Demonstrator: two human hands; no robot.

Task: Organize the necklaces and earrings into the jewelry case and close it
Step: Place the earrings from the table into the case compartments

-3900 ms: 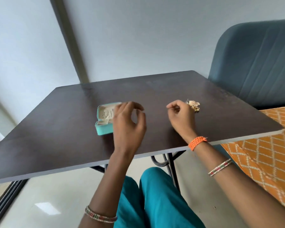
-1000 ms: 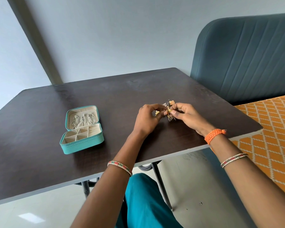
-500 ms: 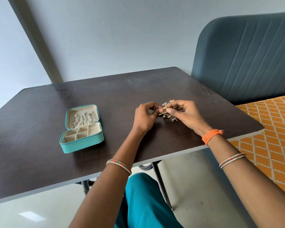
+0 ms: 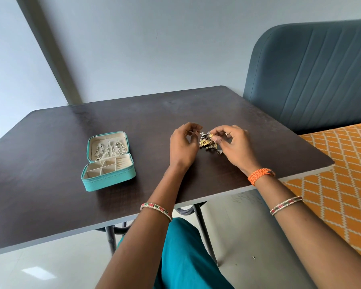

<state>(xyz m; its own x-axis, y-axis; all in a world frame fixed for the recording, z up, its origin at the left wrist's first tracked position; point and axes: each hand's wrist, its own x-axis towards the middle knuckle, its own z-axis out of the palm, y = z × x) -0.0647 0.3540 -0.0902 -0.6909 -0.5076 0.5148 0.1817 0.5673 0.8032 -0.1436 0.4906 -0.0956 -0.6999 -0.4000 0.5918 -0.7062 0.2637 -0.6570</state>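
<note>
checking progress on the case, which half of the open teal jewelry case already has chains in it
The upright lid half, the far one: silver chains hang inside it. The near base half, with its cream dividers, looks empty. The loose jewelry pile sits between both hands.

One head-worn wide-angle view looks forward and down, near the table (image 4: 50, 195), toward the wall (image 4: 154, 49) behind it

I can read no text, label, brand, number or sign anywhere in my head view; the teal jewelry case (image 4: 108, 161) at nine o'clock and the dark table (image 4: 50, 184) beneath it carry no legible marking.
</note>
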